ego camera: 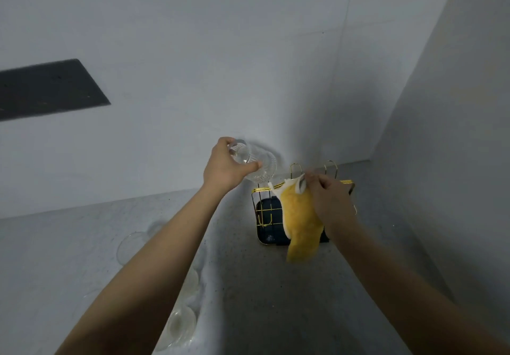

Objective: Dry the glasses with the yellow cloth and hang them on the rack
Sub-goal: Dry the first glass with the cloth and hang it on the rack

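Dark panel (49, 88), upper left, on the wall. Spare glasses (180, 327), lower left, standing on the grey bench (262, 299), partly behind the left forearm. Left hand (223, 168), centre: grip closed round a clear ribbed glass (258, 165), held raised and tilted before the wall. Gold wire rack (265, 205), right of centre, on a dark tray (266, 237). Right hand (329, 197), over the rack: grip pinching the yellow cloth (300, 222), which hangs down in front of the rack.
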